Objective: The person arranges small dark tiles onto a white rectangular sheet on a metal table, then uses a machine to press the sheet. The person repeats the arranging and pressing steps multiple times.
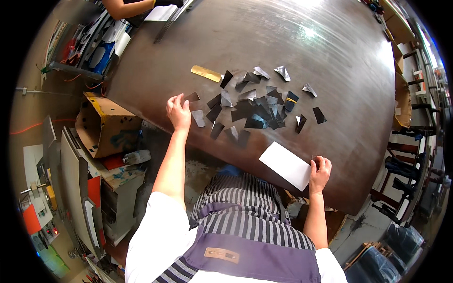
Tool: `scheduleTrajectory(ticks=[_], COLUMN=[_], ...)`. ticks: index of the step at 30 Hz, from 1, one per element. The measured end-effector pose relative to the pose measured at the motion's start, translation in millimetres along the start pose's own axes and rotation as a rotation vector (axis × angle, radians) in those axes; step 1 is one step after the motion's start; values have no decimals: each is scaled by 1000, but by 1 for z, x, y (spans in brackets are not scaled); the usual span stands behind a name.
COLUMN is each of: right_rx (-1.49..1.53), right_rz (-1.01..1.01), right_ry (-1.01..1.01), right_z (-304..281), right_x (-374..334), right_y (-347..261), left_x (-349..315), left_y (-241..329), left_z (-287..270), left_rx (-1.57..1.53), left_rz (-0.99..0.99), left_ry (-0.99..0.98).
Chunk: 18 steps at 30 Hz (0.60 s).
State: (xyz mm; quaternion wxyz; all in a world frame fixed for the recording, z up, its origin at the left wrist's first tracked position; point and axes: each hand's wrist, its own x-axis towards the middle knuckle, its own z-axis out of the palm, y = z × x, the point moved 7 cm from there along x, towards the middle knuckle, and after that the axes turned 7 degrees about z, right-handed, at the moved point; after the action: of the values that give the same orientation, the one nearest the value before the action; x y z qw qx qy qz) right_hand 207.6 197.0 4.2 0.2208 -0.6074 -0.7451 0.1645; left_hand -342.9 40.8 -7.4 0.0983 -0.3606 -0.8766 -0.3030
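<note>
On the dark brown tabletop [236,28] lies a loose spread of small flat black and grey pieces [269,113], some overlapping and some curled. My left hand [179,113] is at the spread's left side, thumb and fingers closed at the edge of a thin dark brown piece [192,96]. Just below that piece is a grey one [198,118]. Over at the near right, my right hand [321,172] has its fingers bent together at a small dark piece [314,159], partly hidden by the fingertips. Beside it, a white rectangular sheet [285,165] lies at the table's near edge.
A gold strip [206,73] lies beyond the pieces. Another person's arm [130,8] reaches in at the far left, near long metal strips [171,24]. Left of the table stand an open cardboard box [106,125] and leaning boards [73,174]. Shelving [410,151] lines the right.
</note>
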Motion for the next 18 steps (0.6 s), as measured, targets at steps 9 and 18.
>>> scheduleTrajectory(ticks=[9,18], right_rx=[123,60], right_rz=[47,30], right_ry=[-7,-244], right_z=[-1,14], right_x=[12,-47], right_y=[-2,-37], left_x=[-28,-23], left_y=[221,249], left_z=[37,91], left_rx=[-201,-61], left_rz=[629,830], left_ry=[-329,-665])
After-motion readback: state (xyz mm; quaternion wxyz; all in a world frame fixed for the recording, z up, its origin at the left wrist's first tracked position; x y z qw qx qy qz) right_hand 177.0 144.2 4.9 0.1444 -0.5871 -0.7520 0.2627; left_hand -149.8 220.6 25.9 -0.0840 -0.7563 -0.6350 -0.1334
